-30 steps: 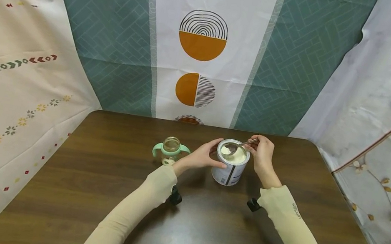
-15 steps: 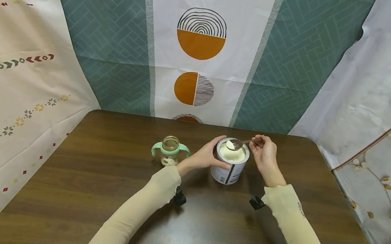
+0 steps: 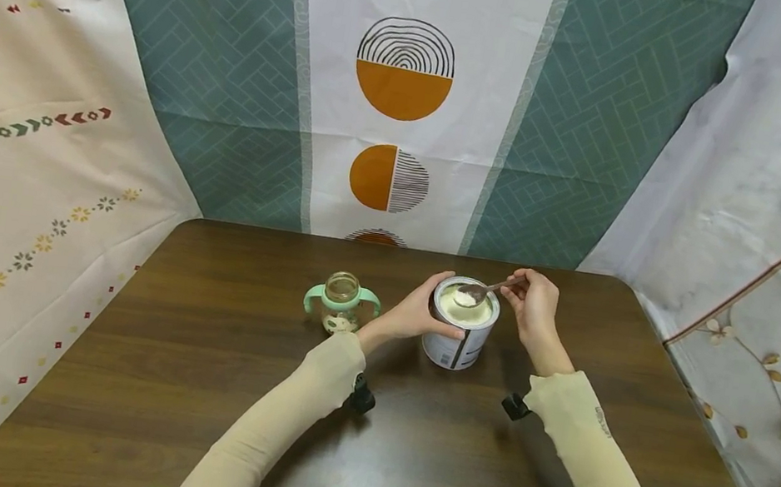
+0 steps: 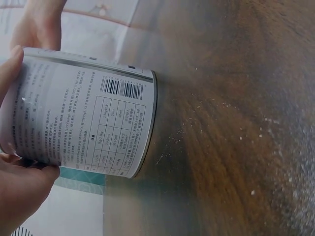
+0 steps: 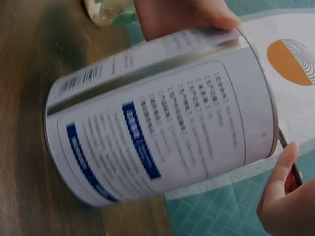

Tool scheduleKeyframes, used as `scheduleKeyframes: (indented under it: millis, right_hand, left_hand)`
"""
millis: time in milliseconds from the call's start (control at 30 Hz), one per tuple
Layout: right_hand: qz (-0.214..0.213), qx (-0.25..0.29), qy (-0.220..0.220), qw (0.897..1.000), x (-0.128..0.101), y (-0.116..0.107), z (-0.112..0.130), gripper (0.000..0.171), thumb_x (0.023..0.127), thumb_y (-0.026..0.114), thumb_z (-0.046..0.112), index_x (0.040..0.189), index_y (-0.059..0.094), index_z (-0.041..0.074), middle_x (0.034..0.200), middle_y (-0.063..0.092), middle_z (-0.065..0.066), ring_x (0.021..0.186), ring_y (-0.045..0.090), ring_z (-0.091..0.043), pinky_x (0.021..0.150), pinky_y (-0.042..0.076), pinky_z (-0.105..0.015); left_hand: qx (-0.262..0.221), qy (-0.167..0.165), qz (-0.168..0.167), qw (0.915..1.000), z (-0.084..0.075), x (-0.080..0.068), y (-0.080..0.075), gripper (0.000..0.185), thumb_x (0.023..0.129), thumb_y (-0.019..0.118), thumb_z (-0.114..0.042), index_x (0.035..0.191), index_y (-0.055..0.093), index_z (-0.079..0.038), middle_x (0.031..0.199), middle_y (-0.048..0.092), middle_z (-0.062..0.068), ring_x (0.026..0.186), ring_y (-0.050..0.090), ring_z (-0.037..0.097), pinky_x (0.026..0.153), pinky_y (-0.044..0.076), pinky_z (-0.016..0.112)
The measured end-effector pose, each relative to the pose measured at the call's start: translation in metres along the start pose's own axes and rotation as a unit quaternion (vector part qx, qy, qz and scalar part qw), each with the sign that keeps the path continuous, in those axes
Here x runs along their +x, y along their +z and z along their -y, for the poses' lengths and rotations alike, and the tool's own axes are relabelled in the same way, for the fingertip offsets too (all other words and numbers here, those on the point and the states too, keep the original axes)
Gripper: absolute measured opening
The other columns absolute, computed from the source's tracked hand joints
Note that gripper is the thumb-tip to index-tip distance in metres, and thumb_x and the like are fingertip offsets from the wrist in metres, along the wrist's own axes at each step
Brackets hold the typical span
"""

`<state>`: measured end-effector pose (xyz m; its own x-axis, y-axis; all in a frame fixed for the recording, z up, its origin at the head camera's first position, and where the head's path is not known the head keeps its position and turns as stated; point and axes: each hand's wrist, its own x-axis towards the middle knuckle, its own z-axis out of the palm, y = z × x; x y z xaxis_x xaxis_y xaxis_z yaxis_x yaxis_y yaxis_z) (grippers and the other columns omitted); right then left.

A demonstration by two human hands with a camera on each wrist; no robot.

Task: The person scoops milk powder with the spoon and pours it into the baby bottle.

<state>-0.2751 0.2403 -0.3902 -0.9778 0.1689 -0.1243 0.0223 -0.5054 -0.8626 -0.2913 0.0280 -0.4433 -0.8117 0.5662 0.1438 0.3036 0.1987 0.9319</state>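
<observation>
A white milk powder can stands uncovered on the table, pale powder inside. My left hand grips its side near the top, thumb in front and fingers around the back. In the left wrist view that hand shows at the can's upper end. My right hand pinches the handle of a spoon; the spoon's bowl is over the can's opening with some powder in it. The right wrist view shows the right hand beside the rim, the spoon mostly hidden behind the can.
Left of the can stands a capless baby bottle with two green handles, partly behind the left wrist. Specks of powder lie scattered on the brown wooden table. Patterned cloths hang around the back and sides.
The right hand has shifted slightly right, and the spoon's bowl has moved a little right over the can. Its heap of powder looks smaller than half a second ago. The left hand keeps its grip.
</observation>
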Motion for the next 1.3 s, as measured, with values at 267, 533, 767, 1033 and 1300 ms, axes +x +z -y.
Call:
scheduleKeyframes:
  millis: [267, 533, 767, 1033, 1300]
  right_hand:
    - [0.003, 0.04, 0.067, 0.997, -0.002, -0.002, 0.001, 0.036, 0.105, 0.03, 0.013, 0.082, 0.057, 0.004, 0.078, 0.056, -0.003, 0.07, 0.055, -0.011, 0.068, 0.053, -0.016]
    - [0.004, 0.049, 0.08, 0.996, -0.003, 0.0, 0.0, 0.037, 0.105, 0.03, 0.013, 0.081, 0.057, 0.005, 0.078, 0.056, -0.003, 0.07, 0.055, -0.011, 0.068, 0.052, -0.016]
    - [0.007, 0.055, 0.084, 0.995, -0.004, 0.005, 0.0, 0.037, 0.105, 0.029, 0.013, 0.081, 0.056, 0.005, 0.081, 0.055, -0.003, 0.074, 0.053, -0.011, 0.069, 0.051, -0.016]
    - [0.011, 0.051, 0.077, 0.996, -0.006, 0.007, 0.002, 0.036, 0.105, 0.029, 0.013, 0.082, 0.056, 0.004, 0.082, 0.055, -0.003, 0.074, 0.053, -0.011, 0.069, 0.051, -0.016]
    - [0.018, 0.039, 0.069, 0.997, -0.008, 0.009, 0.003, 0.037, 0.104, 0.03, 0.013, 0.081, 0.058, 0.005, 0.08, 0.056, -0.003, 0.073, 0.054, -0.011, 0.069, 0.052, -0.016]
  left_hand:
    - [-0.005, -0.012, 0.009, 0.9999, -0.014, -0.006, -0.001, 0.1, 0.076, 0.081, -0.009, 0.154, 0.017, -0.009, 0.148, 0.04, 0.017, 0.134, 0.043, 0.029, 0.113, 0.035, 0.044]
    - [0.003, -0.022, 0.023, 0.9995, -0.036, -0.015, -0.005, 0.098, 0.079, 0.078, -0.008, 0.153, 0.014, -0.002, 0.149, 0.037, 0.02, 0.135, 0.042, 0.031, 0.114, 0.035, 0.044]
    - [-0.005, -0.019, 0.014, 0.9997, -0.015, -0.007, -0.001, 0.101, 0.077, 0.08, -0.01, 0.154, 0.014, -0.008, 0.149, 0.038, 0.016, 0.134, 0.043, 0.029, 0.113, 0.036, 0.044]
    - [-0.017, -0.003, -0.009, 0.9998, 0.0, -0.001, 0.001, 0.101, 0.075, 0.082, -0.01, 0.153, 0.019, -0.01, 0.145, 0.042, 0.013, 0.13, 0.046, 0.025, 0.112, 0.038, 0.041]
    - [-0.035, 0.003, -0.003, 0.9994, -0.002, -0.005, -0.005, 0.098, 0.076, 0.081, -0.007, 0.153, 0.019, -0.01, 0.153, 0.034, 0.013, 0.14, 0.038, 0.025, 0.117, 0.032, 0.041]
